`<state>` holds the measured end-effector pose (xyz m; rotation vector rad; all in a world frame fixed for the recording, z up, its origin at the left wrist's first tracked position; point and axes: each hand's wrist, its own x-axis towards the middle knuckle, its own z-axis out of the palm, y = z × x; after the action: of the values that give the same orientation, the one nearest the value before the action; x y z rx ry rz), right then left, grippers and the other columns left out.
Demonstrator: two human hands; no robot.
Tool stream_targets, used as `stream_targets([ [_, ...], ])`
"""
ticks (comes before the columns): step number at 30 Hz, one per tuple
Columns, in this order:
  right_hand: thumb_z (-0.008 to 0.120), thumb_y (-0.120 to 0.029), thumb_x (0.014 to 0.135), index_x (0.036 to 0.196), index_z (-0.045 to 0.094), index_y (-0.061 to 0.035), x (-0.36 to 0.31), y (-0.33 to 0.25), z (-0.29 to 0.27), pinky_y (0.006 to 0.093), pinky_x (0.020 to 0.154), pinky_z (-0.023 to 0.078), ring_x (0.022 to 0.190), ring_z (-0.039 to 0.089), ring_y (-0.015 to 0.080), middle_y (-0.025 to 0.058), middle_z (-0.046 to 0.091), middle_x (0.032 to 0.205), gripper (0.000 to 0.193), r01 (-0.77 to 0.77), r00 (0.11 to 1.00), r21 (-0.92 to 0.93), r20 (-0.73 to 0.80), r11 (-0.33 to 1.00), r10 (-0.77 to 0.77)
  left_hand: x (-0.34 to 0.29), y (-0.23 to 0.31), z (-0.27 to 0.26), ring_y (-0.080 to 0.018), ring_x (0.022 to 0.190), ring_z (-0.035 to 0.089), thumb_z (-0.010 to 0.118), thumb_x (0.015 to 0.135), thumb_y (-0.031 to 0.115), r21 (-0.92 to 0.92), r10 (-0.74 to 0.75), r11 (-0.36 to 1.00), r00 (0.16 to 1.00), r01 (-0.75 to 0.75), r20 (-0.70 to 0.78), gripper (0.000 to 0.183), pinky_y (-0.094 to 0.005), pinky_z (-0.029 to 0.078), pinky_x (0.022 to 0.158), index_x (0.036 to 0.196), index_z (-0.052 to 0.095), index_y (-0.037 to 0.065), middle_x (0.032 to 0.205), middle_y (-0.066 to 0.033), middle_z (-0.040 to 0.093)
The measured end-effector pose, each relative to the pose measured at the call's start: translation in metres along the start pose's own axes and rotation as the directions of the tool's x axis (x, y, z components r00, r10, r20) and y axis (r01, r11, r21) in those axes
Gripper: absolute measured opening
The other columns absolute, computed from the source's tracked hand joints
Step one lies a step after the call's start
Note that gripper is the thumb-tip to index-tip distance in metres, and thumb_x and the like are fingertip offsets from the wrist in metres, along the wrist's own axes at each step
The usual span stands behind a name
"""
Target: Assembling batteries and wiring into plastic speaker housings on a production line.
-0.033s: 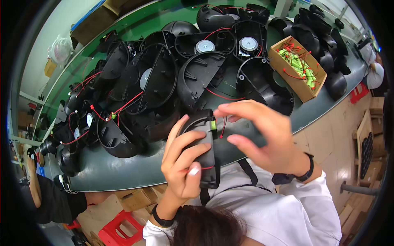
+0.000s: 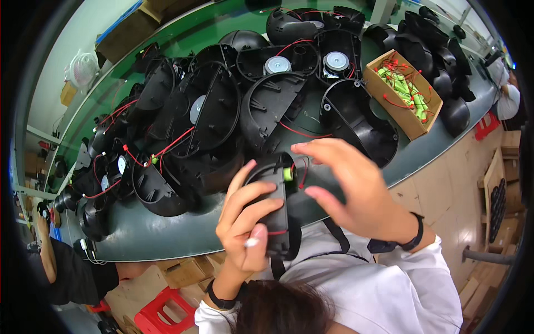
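My left hand (image 2: 247, 222) is closed around a black plastic shell half (image 2: 276, 214), its fingers lying across the near face. At the shell's upper end a light green battery cell (image 2: 287, 174) shows, and a thin red wire runs over its lower part. My right hand (image 2: 356, 192) is just to the right of the shell, with thumb and fingers apart and nothing between them. A red-and-black lead (image 2: 303, 173) hangs in the gap between that hand and the shell.
Black shells, several with round speakers (image 2: 277, 64), are heaped across the dark table (image 2: 222, 234). An open cardboard box (image 2: 411, 127) of green cells with red leads stands at the right. A red stool (image 2: 161, 312) is below left. Another person's arm (image 2: 47, 250) shows far left.
The shell in my left hand has tilted and shifted slightly left, with more of the green cell in sight. My right hand has moved slightly, its fingers still apart.
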<state>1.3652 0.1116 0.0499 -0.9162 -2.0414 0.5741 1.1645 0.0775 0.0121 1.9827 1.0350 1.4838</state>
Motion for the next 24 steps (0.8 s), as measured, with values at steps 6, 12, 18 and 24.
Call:
stream_targets([
  [6, 0.072, -0.001, 0.074, 0.098, 0.064, -0.0017, -0.014, 0.009, 0.004, 0.0331, 0.065, 0.052, 0.077, 0.064, 0.0290, 0.0110, 0.066, 0.090, 0.025, -0.208, 0.976, 0.150, -0.027, 0.967, 0.214, -0.014, 0.011, -0.005, -0.0574, 0.113, 0.051, 0.043, 0.088, 0.030, -0.290, -0.092, 0.953, 0.996, 0.093, 0.018, 0.043, -0.0641, 0.039, 0.097, 0.092, 0.069, -0.004, 0.105, -0.0220, 0.063],
  [12, 0.073, -0.005, 0.071, 0.087, 0.068, -0.0009, -0.007, 0.005, -0.022, 0.0304, 0.053, 0.046, 0.065, 0.059, 0.0193, 0.0053, 0.062, 0.076, 0.018, 0.205, 0.978, -0.121, -0.024, 0.971, -0.209, -0.013, 0.010, -0.009, -0.0551, 0.109, 0.053, 0.043, 0.086, 0.028, -0.218, -0.183, 0.960, 0.983, 0.174, -0.023, 0.043, -0.0650, 0.038, 0.099, 0.092, 0.069, -0.005, 0.104, -0.0236, 0.062],
  [18, 0.067, -0.010, 0.061, 0.083, 0.065, 0.0021, -0.002, -0.004, -0.020, 0.0281, 0.050, 0.043, 0.063, 0.055, 0.0189, 0.0069, 0.057, 0.076, 0.025, 0.493, 0.862, -0.210, -0.009, 0.844, -0.506, -0.004, 0.005, 0.001, -0.0525, 0.111, 0.054, 0.043, 0.089, 0.023, -0.216, 0.024, 0.976, 0.998, -0.009, 0.065, 0.041, -0.0618, 0.038, 0.101, 0.099, 0.069, -0.006, 0.107, -0.0233, 0.063],
  [24, 0.064, -0.009, 0.061, 0.080, 0.062, 0.0025, 0.003, -0.002, -0.015, 0.0285, 0.052, 0.048, 0.065, 0.059, 0.0199, 0.0075, 0.058, 0.077, 0.023, 0.479, 0.875, -0.126, -0.017, 0.869, -0.484, 0.014, 0.011, -0.002, -0.0490, 0.112, 0.055, 0.042, 0.083, 0.013, -0.058, 0.126, 0.992, 0.958, -0.114, 0.259, 0.040, -0.0610, 0.036, 0.104, 0.105, 0.069, -0.007, 0.116, -0.0237, 0.063],
])
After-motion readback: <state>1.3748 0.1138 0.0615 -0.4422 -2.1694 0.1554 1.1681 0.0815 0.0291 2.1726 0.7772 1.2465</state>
